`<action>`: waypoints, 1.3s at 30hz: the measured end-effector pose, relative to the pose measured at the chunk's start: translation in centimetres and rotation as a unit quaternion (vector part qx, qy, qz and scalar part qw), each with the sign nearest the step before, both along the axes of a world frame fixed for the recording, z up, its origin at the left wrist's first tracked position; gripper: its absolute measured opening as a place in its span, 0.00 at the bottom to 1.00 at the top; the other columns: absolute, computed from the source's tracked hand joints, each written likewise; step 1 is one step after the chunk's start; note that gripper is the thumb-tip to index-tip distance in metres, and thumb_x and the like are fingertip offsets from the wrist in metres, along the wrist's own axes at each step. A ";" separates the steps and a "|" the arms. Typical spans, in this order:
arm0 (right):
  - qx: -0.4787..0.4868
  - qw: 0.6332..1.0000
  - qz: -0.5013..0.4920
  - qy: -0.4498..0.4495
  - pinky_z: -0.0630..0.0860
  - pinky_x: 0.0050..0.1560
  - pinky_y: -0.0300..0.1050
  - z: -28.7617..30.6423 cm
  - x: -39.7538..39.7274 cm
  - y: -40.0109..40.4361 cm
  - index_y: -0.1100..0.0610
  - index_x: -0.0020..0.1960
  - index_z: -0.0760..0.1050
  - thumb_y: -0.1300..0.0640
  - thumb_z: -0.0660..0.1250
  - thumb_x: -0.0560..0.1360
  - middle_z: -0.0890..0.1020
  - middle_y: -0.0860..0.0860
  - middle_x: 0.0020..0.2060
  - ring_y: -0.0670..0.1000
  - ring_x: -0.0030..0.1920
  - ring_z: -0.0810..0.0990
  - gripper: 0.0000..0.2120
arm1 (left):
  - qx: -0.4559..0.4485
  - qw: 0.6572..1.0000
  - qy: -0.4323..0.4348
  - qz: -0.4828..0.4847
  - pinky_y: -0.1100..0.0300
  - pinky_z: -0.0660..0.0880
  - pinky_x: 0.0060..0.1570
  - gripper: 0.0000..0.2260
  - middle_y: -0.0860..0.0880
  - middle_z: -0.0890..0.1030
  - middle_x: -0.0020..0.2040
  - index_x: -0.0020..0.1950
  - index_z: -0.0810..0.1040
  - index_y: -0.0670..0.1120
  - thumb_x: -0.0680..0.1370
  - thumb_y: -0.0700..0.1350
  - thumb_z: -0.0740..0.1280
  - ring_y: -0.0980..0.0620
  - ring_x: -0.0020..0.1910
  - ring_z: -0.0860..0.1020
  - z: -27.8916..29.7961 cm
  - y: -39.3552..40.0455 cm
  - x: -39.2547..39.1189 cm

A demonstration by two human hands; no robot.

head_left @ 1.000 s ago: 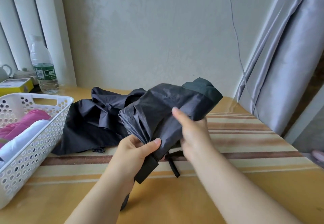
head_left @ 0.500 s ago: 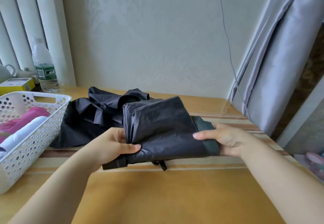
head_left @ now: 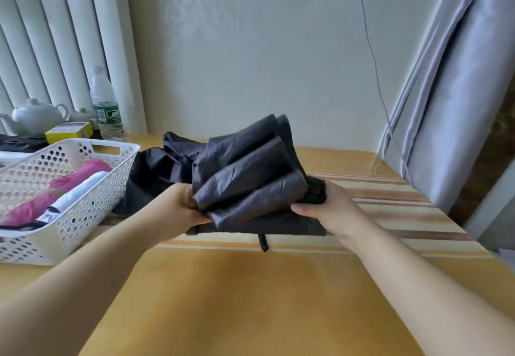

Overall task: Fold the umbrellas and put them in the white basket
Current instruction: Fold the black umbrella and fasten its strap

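A dark grey folding umbrella [head_left: 248,183] is held just above the table, its cloth gathered in thick pleats. My left hand [head_left: 182,206] grips its left end and my right hand [head_left: 326,210] grips its right end; a short strap [head_left: 262,242] hangs below it. Behind it a second black umbrella [head_left: 156,169] lies crumpled on the table. The white perforated basket [head_left: 92,216] stands at the left and holds a pink umbrella [head_left: 67,188] and a white one [head_left: 80,191].
The table has a yellow striped cloth [head_left: 250,300]. A water bottle [head_left: 106,107], a white teapot [head_left: 36,116] and a yellow box [head_left: 69,131] stand behind the basket. A grey curtain [head_left: 457,105] and a hanging cable [head_left: 373,57] are at the right.
The umbrella has turned from tilted upward to lying across between both hands. Its cloth is now bunched into pleats, and my right hand has moved to its right end.
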State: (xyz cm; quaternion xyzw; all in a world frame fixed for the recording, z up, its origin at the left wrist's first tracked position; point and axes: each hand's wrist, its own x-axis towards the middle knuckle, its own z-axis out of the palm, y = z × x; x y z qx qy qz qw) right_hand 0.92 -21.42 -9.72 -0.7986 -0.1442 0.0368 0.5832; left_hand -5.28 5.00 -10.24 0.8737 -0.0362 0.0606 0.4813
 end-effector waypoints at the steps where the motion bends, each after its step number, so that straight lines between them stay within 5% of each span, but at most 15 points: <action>1: -0.036 0.999 0.007 0.001 0.79 0.51 0.40 -1.3 -0.6 -0.1 0.47 0.51 0.80 0.66 0.75 0.70 0.85 0.41 0.43 0.40 0.48 0.83 0.17 | 0.005 1.000 0.026 -0.013 0.66 0.68 0.27 0.15 0.52 0.75 0.23 0.27 0.78 0.49 0.71 0.35 0.73 0.60 0.24 0.70 -1.0 -0.2 -0.9; 5: -0.057 0.998 0.001 0.024 0.77 0.57 0.47 -4.7 -1.7 -1.0 0.47 0.56 0.79 0.63 0.76 0.70 0.85 0.42 0.49 0.42 0.52 0.82 0.19 | -0.024 0.997 0.078 -0.009 0.63 0.66 0.29 0.11 0.54 0.71 0.24 0.29 0.75 0.45 0.63 0.49 0.73 0.57 0.26 0.69 -3.6 -0.8 -2.5; 7: -0.054 0.998 -0.024 0.022 0.77 0.56 0.45 -5.4 -2.1 -1.1 0.47 0.59 0.77 0.59 0.77 0.68 0.84 0.42 0.51 0.43 0.53 0.81 0.22 | -0.022 0.996 0.075 0.049 0.67 0.62 0.25 0.14 0.54 0.67 0.21 0.25 0.68 0.45 0.67 0.41 0.71 0.60 0.22 0.64 -4.2 -0.8 -2.1; 12: -0.034 0.990 -0.132 0.028 0.75 0.49 0.42 -6.1 -3.1 0.2 0.48 0.58 0.75 0.48 0.79 0.65 0.81 0.41 0.49 0.42 0.50 0.79 0.24 | -0.023 0.984 0.135 0.114 0.59 0.68 0.36 0.22 0.43 0.76 0.33 0.41 0.76 0.35 0.74 0.56 0.71 0.50 0.33 0.73 -5.6 -1.0 -0.9; 16: -0.048 0.983 -0.177 0.026 0.72 0.42 0.39 -6.4 -3.7 0.8 0.47 0.58 0.70 0.46 0.77 0.67 0.77 0.40 0.49 0.43 0.49 0.77 0.24 | 0.040 0.972 0.151 0.175 0.58 0.70 0.38 0.24 0.39 0.83 0.38 0.42 0.80 0.37 0.73 0.60 0.70 0.46 0.35 0.79 -5.8 -1.7 0.1; 21: -0.078 0.973 -0.217 0.017 0.70 0.32 0.40 -6.6 -4.3 1.6 0.49 0.56 0.64 0.49 0.73 0.72 0.72 0.42 0.41 0.44 0.38 0.73 0.21 | 0.094 0.958 0.131 0.237 0.59 0.65 0.33 0.20 0.49 0.74 0.28 0.33 0.71 0.43 0.72 0.58 0.71 0.48 0.29 0.73 -5.3 -2.5 -0.2; 25: -0.108 0.969 -0.220 0.015 0.66 0.25 0.35 -6.4 -4.6 2.0 0.48 0.58 0.62 0.51 0.70 0.74 0.74 0.46 0.42 0.46 0.36 0.75 0.20 | 0.174 0.942 0.106 0.266 0.56 0.69 0.34 0.18 0.50 0.78 0.40 0.46 0.65 0.48 0.73 0.58 0.69 0.48 0.36 0.77 -5.2 -2.8 -0.7; 27: -0.113 0.969 -0.217 0.016 0.63 0.20 0.30 -6.3 -4.7 2.1 0.47 0.59 0.61 0.52 0.70 0.74 0.75 0.48 0.44 0.46 0.36 0.75 0.20 | 0.188 0.948 0.007 0.255 0.54 0.71 0.41 0.18 0.50 0.76 0.51 0.53 0.66 0.47 0.73 0.52 0.71 0.45 0.46 0.77 -5.3 -2.7 -1.2; 28: -0.117 0.970 -0.211 0.018 0.63 0.20 0.30 -6.3 -4.8 2.1 0.46 0.59 0.61 0.52 0.69 0.74 0.75 0.49 0.43 0.46 0.35 0.75 0.21 | 0.217 0.941 -0.130 0.226 0.53 0.70 0.46 0.17 0.48 0.74 0.54 0.55 0.69 0.44 0.73 0.47 0.73 0.43 0.50 0.75 -5.4 -2.8 -1.7; 30: -0.115 0.973 -0.198 0.023 0.64 0.20 0.29 -6.3 -4.9 2.0 0.46 0.60 0.62 0.53 0.69 0.74 0.74 0.48 0.42 0.46 0.35 0.74 0.21 | 0.305 0.871 -0.380 0.059 0.52 0.70 0.53 0.08 0.45 0.76 0.51 0.51 0.77 0.40 0.74 0.41 0.70 0.44 0.48 0.75 -5.2 -3.5 -2.6; 31: -0.108 0.974 -0.199 0.022 0.64 0.20 0.29 -6.4 -4.8 2.0 0.47 0.60 0.62 0.54 0.69 0.74 0.74 0.47 0.41 0.46 0.35 0.74 0.21 | 0.341 0.840 -0.421 -0.038 0.52 0.73 0.53 0.06 0.46 0.78 0.47 0.48 0.80 0.40 0.76 0.42 0.67 0.45 0.46 0.76 -5.7 -4.0 -2.9; 32: -0.103 0.974 -0.202 0.023 0.64 0.20 0.29 -6.4 -4.7 2.0 0.47 0.60 0.62 0.54 0.69 0.74 0.74 0.47 0.41 0.46 0.35 0.74 0.20 | 0.376 0.826 -0.408 -0.095 0.52 0.77 0.50 0.11 0.46 0.80 0.45 0.48 0.82 0.40 0.77 0.45 0.63 0.46 0.43 0.78 -6.3 -4.2 -2.8; 35: -0.108 0.973 -0.201 0.020 0.65 0.20 0.28 -6.4 -5.1 2.0 0.47 0.60 0.63 0.54 0.67 0.76 0.75 0.49 0.44 0.45 0.35 0.74 0.17 | 0.415 0.876 -0.225 -0.104 0.55 0.81 0.40 0.23 0.49 0.82 0.51 0.57 0.82 0.42 0.77 0.55 0.55 0.48 0.48 0.82 -6.8 -4.3 -2.2; 39: -0.169 0.968 -0.183 0.010 0.66 0.27 0.29 -6.0 -5.2 1.6 0.49 0.68 0.60 0.55 0.62 0.79 0.74 0.49 0.54 0.47 0.41 0.74 0.20 | 0.407 0.903 -0.107 -0.087 0.59 0.72 0.58 0.23 0.57 0.72 0.67 0.72 0.68 0.52 0.80 0.60 0.55 0.54 0.65 0.72 -5.9 -4.2 -0.9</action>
